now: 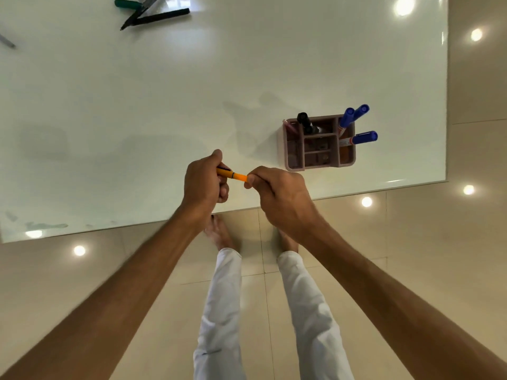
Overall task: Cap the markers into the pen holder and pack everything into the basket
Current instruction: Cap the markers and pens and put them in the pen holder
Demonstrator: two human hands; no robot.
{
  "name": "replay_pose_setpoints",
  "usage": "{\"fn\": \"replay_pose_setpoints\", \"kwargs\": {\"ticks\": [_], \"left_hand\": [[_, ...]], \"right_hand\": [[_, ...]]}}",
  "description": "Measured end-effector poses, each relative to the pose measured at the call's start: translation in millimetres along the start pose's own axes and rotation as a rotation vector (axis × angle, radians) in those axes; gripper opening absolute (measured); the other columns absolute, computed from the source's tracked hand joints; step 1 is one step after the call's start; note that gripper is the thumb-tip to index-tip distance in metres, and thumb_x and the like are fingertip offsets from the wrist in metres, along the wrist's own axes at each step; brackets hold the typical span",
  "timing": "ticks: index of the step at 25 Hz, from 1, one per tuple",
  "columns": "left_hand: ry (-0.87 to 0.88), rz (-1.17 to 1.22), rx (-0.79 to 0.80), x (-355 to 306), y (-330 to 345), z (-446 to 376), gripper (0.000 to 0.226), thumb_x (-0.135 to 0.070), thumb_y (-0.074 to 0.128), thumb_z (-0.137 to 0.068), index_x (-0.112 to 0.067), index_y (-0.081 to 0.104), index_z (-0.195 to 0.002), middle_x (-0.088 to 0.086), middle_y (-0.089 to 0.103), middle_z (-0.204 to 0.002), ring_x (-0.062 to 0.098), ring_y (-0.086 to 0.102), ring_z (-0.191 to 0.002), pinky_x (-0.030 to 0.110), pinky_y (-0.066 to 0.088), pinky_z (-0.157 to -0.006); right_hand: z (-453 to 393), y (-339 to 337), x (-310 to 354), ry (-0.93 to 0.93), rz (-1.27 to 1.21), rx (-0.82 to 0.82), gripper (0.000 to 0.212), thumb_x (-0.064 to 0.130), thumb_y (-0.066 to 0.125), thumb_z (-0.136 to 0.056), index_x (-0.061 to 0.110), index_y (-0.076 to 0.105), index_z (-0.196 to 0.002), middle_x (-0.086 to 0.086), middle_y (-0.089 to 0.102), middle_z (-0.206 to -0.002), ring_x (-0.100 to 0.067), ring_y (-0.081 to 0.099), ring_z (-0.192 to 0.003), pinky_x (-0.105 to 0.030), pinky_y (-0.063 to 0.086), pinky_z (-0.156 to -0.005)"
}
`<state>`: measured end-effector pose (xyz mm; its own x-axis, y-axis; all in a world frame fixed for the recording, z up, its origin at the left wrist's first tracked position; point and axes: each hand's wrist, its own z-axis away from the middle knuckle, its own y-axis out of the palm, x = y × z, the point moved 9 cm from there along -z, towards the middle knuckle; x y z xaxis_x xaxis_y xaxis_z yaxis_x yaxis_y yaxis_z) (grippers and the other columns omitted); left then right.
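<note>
An orange pen (233, 175) is held level between both hands above the near edge of the white table (164, 105). My left hand (204, 182) grips its left part, and my right hand (277, 193) pinches its right end, which may be the cap. To the right stands a pinkish-brown pen holder (319, 144) with several compartments. Three blue-capped markers (354, 119) lean out of its right side, and a black marker (304, 122) and a pink pen (289, 127) stand at its back left. No basket is in view.
Loose markers lie at the table's far left: a green one (127, 3) and black ones (159, 16). A grey pen (7, 41) lies at the left edge. The table's near edge runs just under my hands; glossy tiled floor and my legs are below.
</note>
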<state>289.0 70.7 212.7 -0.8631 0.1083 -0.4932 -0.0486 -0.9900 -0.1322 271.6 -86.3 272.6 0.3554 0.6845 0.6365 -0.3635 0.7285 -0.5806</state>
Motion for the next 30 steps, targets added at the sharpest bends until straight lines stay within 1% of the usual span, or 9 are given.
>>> {"fn": "replay_pose_setpoints", "kwargs": {"ticks": [4, 8, 10, 12, 16, 18, 20, 23, 30], "left_hand": [[-0.101, 0.169, 0.059, 30, 13, 14, 0.041, -0.033, 0.048, -0.108, -0.012, 0.05, -0.072, 0.0, 0.033, -0.055, 0.012, 0.028, -0.041, 0.023, 0.027, -0.042], [0.012, 0.032, 0.164, 17, 22, 21, 0.048, -0.045, 0.04, -0.112, -0.01, 0.059, -0.086, -0.003, 0.039, -0.052, 0.013, 0.038, -0.043, 0.026, 0.039, -0.046], [0.123, -0.111, 0.185, -5, 25, 14, 0.057, -0.054, 0.03, -0.112, -0.011, 0.066, -0.104, -0.004, 0.05, -0.055, 0.014, 0.046, -0.045, 0.028, 0.042, -0.05], [0.173, -0.131, 0.117, -28, 17, -1, 0.06, -0.056, 0.025, -0.112, -0.016, 0.068, -0.116, -0.003, 0.058, -0.059, 0.014, 0.047, -0.045, 0.029, 0.041, -0.054], [0.164, -0.052, 0.011, -63, -12, -26, 0.059, -0.058, 0.024, -0.111, -0.024, 0.072, -0.109, -0.006, 0.065, -0.066, 0.011, 0.052, -0.05, 0.028, 0.045, -0.059], [0.163, -0.05, 0.001, -69, -24, -31, 0.061, -0.06, 0.024, -0.11, -0.023, 0.073, -0.11, -0.004, 0.066, -0.071, 0.01, 0.056, -0.054, 0.027, 0.049, -0.061], [0.158, -0.058, -0.005, -69, -35, -33, 0.062, -0.06, 0.024, -0.11, -0.023, 0.073, -0.111, -0.003, 0.066, -0.074, 0.01, 0.058, -0.056, 0.028, 0.051, -0.063], [0.143, -0.055, -0.017, -59, -50, -33, 0.062, -0.06, 0.024, -0.11, -0.023, 0.073, -0.111, -0.003, 0.066, -0.076, 0.011, 0.06, -0.059, 0.028, 0.052, -0.065], [0.088, 0.023, -0.031, -36, -83, -36, 0.058, -0.056, 0.026, -0.112, -0.023, 0.073, -0.105, -0.002, 0.066, -0.075, 0.011, 0.061, -0.059, 0.029, 0.05, -0.063]], "right_hand": [[-9, -3, 4, -0.013, 0.188, 0.143, 0.034, 0.029, 0.046, -0.111, 0.009, 0.073, -0.105, -0.002, 0.067, -0.088, -0.017, 0.058, -0.073, -0.033, 0.049, -0.066], [-3, -18, -3, -0.061, 0.291, 0.213, 0.031, 0.046, 0.06, -0.102, 0.018, 0.071, -0.106, -0.003, 0.054, -0.102, -0.016, 0.046, -0.095, -0.033, 0.041, -0.076], [-2, -45, -12, -0.049, 0.276, 0.066, 0.026, 0.046, 0.065, -0.099, 0.022, 0.072, -0.109, 0.001, 0.054, -0.104, -0.014, 0.047, -0.093, -0.032, 0.047, -0.077], [0, -84, -23, 0.011, 0.062, -0.178, 0.02, 0.033, 0.064, -0.103, 0.015, 0.069, -0.109, 0.001, 0.067, -0.094, -0.012, 0.064, -0.081, -0.024, 0.055, -0.071], [2, -102, -41, 0.127, -0.053, -0.3, 0.015, 0.024, 0.062, -0.105, 0.014, 0.07, -0.112, 0.006, 0.072, -0.097, -0.005, 0.068, -0.082, -0.001, 0.048, -0.07], [-3, -99, -42, 0.114, -0.019, -0.294, 0.017, 0.023, 0.063, -0.104, 0.012, 0.072, -0.114, 0.002, 0.074, -0.101, -0.008, 0.069, -0.085, -0.007, 0.053, -0.079], [-10, -95, -44, 0.097, 0.006, -0.305, 0.016, 0.022, 0.064, -0.103, 0.011, 0.072, -0.113, -0.002, 0.076, -0.104, -0.015, 0.073, -0.092, -0.029, 0.061, -0.088], [-16, -94, -43, 0.117, 0.018, -0.337, 0.015, 0.022, 0.066, -0.1, 0.013, 0.07, -0.111, -0.001, 0.075, -0.1, -0.018, 0.073, -0.092, -0.04, 0.064, -0.084], [-24, -112, 0, 0.055, 0.017, -0.462, 0.019, 0.023, 0.071, -0.098, 0.015, 0.068, -0.114, 0.005, 0.075, -0.091, -0.01, 0.071, -0.084, -0.03, 0.062, -0.082]]}}
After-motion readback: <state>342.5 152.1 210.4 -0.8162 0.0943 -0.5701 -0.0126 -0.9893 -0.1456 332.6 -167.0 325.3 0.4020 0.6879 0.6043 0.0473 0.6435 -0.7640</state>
